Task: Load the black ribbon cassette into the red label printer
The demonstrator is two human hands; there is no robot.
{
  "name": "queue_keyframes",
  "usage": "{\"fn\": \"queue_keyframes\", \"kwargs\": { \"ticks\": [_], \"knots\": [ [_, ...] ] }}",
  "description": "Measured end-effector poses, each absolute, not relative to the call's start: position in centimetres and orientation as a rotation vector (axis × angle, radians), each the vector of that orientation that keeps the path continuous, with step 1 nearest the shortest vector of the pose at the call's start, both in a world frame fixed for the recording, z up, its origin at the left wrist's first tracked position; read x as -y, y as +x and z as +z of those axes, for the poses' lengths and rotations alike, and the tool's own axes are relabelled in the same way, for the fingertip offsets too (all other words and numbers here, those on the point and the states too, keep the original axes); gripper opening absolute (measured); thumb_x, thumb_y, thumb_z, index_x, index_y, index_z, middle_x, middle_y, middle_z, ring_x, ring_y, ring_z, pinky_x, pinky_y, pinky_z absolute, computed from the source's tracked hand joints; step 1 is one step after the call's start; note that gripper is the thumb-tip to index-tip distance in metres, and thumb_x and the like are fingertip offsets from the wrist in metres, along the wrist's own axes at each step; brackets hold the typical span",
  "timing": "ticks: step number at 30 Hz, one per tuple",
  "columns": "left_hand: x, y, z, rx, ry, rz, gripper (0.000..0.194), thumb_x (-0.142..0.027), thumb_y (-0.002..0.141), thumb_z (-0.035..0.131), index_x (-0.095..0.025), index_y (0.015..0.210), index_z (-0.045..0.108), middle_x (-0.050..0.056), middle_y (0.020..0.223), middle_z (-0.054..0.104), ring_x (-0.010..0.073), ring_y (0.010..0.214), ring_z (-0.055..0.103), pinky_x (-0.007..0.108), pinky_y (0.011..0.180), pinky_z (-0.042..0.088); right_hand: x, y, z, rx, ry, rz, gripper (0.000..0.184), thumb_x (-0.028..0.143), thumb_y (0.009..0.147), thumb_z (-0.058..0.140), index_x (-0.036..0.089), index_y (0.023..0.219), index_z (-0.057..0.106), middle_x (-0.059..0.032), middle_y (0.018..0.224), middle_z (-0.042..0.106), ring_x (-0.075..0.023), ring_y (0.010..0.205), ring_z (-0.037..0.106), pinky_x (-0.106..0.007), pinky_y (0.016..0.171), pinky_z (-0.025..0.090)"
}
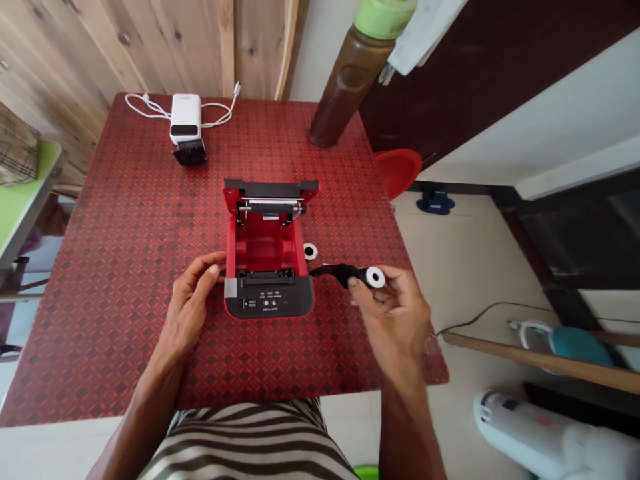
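A red and black label or receipt printer (269, 297) stands on the table with its lid (271, 189) raised and its red inner bay showing. My left hand (193, 297) is closed at the printer's left side, thumb against bent fingers and fingertips touching the casing. Something dark shows by those fingertips, too small to name. To the right, my right hand (393, 303) grips a small roll (375, 277) with a white ring-shaped end and a dark centre. A black strip (336, 272) runs from it to the printer's right side. Another white ring-shaped roll end (310, 251) shows beside the printer.
A white device (185, 119) with a white cable and a black piece sits at the table's far left. Near the far right corner stands a tall brown bottle (345, 80) with a green cap. A red stool (399, 170) is beyond the patterned table (135, 200).
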State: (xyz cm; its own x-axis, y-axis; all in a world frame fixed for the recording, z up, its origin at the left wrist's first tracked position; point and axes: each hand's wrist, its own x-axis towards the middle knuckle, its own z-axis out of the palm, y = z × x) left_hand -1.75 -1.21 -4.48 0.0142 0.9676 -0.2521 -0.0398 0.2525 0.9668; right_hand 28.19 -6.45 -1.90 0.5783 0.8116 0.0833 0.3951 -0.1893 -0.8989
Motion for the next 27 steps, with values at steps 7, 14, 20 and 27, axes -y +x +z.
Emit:
{"fn": "queue_keyframes", "kwargs": {
  "ticks": [7,14,20,27],
  "knots": [
    [1.2,-1.9,-4.6,-1.336,1.016,1.017,0.046,-0.062,0.106,0.077,-0.027,0.135,0.085,0.007,0.121,0.090,0.0353,0.116,0.082,0.046,0.101,0.065,8.4,23.8,-4.4,1.235,-1.868,0.452,0.016,0.036,0.094,0.081,0.026,0.097,0.069,0.0035,0.075,0.074,-0.0154,0.055,0.064,-0.029,0.059,0.056],
    [1.0,-1.9,-4.4,-1.361,1.029,1.010,0.045,-0.062,0.106,0.077,-0.027,0.133,0.086,0.006,0.119,0.089,0.0331,0.112,0.082,0.045,0.101,0.064,8.4,24.7,-3.4,1.656,-1.642,0.586,0.012,0.016,0.100,0.065,0.024,0.107,0.071,-0.0015,0.090,0.076,-0.0172,0.069,0.068,-0.030,0.069,0.059],
    [1.0,-1.7,-4.2,-1.372,1.013,0.981,0.050,-0.064,0.105,0.077,-0.024,0.133,0.085,0.008,0.123,0.088,0.0287,0.107,0.081,0.037,0.094,0.062,7.8,26.0,-3.2,1.769,-1.595,0.724,0.012,0.018,0.101,0.065,0.022,0.111,0.071,-0.0030,0.093,0.074,-0.0184,0.071,0.067,-0.033,0.070,0.059],
    [1.0,-1.8,-4.2,-1.378,1.030,0.960,0.046,-0.061,0.107,0.075,-0.025,0.135,0.084,0.006,0.126,0.088,0.0263,0.106,0.080,0.032,0.087,0.058,7.9,29.5,-1.7,1.558,-1.652,1.073,0.051,0.046,0.100,0.083,0.023,0.145,0.074,-0.0047,0.098,0.081,-0.0217,0.075,0.074,-0.038,0.072,0.063]
  ]
}}
